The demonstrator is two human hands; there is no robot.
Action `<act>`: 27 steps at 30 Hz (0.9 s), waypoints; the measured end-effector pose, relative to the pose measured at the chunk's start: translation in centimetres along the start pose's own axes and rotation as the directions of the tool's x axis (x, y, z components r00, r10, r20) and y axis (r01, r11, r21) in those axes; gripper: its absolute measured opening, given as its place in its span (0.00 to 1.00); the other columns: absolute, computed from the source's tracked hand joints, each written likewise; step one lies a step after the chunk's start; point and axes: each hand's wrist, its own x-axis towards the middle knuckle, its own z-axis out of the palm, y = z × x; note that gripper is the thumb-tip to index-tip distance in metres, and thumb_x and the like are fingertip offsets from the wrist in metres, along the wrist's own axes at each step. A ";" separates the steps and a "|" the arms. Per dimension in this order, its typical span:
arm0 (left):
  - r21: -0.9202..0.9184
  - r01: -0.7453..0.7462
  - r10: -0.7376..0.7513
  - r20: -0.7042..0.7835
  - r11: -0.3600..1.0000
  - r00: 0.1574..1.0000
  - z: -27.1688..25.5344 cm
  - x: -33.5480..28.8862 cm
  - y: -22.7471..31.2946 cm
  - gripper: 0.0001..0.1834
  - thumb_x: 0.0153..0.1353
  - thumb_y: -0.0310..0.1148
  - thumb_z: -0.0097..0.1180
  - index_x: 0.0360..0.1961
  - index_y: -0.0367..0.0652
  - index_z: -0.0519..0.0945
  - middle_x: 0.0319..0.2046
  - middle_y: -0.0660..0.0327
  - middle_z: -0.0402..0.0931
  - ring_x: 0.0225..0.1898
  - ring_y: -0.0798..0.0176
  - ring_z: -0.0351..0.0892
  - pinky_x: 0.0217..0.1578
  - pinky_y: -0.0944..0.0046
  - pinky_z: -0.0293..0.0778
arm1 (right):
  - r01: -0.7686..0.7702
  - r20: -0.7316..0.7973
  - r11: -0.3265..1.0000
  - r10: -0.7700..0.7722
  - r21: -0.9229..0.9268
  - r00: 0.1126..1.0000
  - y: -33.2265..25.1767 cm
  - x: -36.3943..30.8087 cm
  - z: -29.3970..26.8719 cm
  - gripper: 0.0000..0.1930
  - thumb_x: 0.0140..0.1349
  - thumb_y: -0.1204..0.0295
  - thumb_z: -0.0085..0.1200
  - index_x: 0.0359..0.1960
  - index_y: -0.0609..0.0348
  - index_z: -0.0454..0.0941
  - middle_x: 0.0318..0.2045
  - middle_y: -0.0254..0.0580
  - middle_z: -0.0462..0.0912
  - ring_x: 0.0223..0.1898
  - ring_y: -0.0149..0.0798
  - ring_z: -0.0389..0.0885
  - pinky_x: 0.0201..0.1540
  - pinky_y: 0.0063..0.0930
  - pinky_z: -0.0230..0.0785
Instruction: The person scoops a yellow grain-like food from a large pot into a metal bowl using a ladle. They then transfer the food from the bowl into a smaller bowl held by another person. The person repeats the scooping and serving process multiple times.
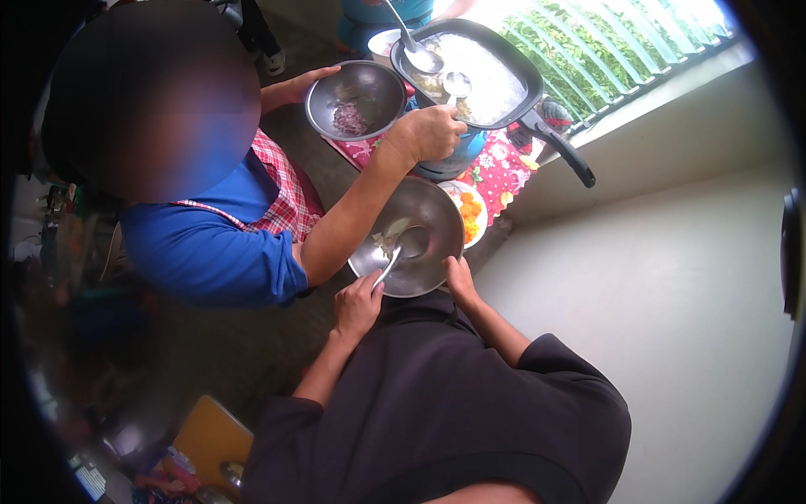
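Note:
My left hand (358, 304) is closed round the handle of a large metal spoon (388, 270), whose bowl end rests inside a wide metal bowl (441, 220). Pale bits of food (386, 239) lie on the bottom of this bowl beside the spoon. On its near right side, my right hand (459, 279) grips the rim. A co-worker's right arm reaches across above the bowl, holding a small spoon (457, 84) over a square dark pan (537, 80) of pale, frothy liquid.
The co-worker's other hand holds a metal bowl (393, 84) with chopped pinkish pieces. A plate of chopped orange food (472, 223) sits on a red patterned tablecloth (501, 168). The pan's handle (567, 155) juts toward the wall. Another person in teal (374, 17) stands beyond; a ladle (424, 59) lies in the pan.

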 end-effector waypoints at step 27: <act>-0.003 0.010 -0.010 -0.012 1.000 1.000 -0.6 1.1 0.3 0.15 0.67 0.35 0.58 0.51 0.42 0.82 0.36 0.53 0.83 0.36 0.45 0.84 0.37 0.49 0.79 | -0.024 0.032 1.000 0.024 -0.015 0.999 -1.3 0.8 0.2 0.19 0.66 0.64 0.41 0.44 0.70 0.75 0.35 0.55 0.82 0.39 0.49 0.80 0.43 0.44 0.69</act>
